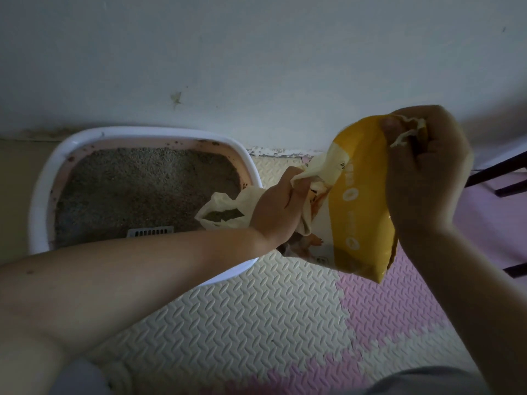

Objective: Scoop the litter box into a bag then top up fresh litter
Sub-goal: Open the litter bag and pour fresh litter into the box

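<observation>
The left hand (281, 208), at the centre of the frame, was closed round the soft cream neck of the litter bag (362, 201). The right hand (425, 172), higher at the right, pinched the bag's gathered far end with curled fingers. The bag hung in the air between them, just right of the litter box (40, 189), which sat on the floor against the wall at the left.

The bag's long axis ran from the raised end at upper right down toward the left. Its open mouth (221, 216) pointed left and slightly down over the near right edge of the box. Granules showed inside the mouth, but none could be seen falling. The box already held a bed of grey litter (137, 189).

The bag looked limp and partly emptied, its film creased and probably slippery. It would likely sag and shift its load suddenly when tipped. The two holds seemed sensible, one steering the neck and one lifting the closed end. A slotted white piece (150, 231), perhaps the scoop, lay in the litter at the near side.
</observation>
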### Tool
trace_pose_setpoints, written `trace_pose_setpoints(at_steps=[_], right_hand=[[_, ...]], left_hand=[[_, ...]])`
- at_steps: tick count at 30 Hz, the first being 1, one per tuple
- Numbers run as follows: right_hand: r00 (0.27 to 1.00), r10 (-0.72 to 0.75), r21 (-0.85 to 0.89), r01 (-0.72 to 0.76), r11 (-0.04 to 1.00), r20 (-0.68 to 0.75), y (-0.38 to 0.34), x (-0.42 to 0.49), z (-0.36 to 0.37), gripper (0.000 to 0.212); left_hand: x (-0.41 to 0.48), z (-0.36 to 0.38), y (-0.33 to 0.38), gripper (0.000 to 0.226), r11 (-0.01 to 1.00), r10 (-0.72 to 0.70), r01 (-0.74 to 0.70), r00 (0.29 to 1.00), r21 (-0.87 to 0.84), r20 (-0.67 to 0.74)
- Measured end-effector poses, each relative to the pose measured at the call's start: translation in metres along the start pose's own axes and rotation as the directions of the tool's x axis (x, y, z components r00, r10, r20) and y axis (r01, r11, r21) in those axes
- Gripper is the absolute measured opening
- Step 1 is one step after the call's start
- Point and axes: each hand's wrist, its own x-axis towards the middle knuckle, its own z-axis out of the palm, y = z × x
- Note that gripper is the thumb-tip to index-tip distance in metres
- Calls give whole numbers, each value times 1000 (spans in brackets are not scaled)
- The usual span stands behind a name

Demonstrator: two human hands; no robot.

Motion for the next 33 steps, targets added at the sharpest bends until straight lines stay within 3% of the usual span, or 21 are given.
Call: trace_pose_setpoints(at_steps=[2,6,9,13,20,25,33], right_hand=[[999,33,29,-33,999,6,1,1,0,10],[994,-93,-11,94,996,52,-5,-5,10,10],[993,-94,-9,95,995,72,-8,-3,16,11],[976,-211,-14,212,977,55,-17,-2,19,10],[975,-219,9,219,976,50,-24,3,23,13],[996,-14,71,8,997,86,-13,2,32,20],[993,-91,87,85,993,70,-31,0,37,29]], left_hand=[[0,-1,2,45,1000,1,-1,1000,19,30],[0,1,-1,41,998,-50,49,999,-25,-4],[-1,4,3,38,996,-91,91,996,-9,6],[-4,9,8,39,980,-146,135,987,-149,-67],[-4,13,16,36,948,-208,175,973,-267,-101],[-2,12,17,46,954,-241,235,971,-187,-10],[-8,9,19,45,960,-225,214,973,-179,-47]])
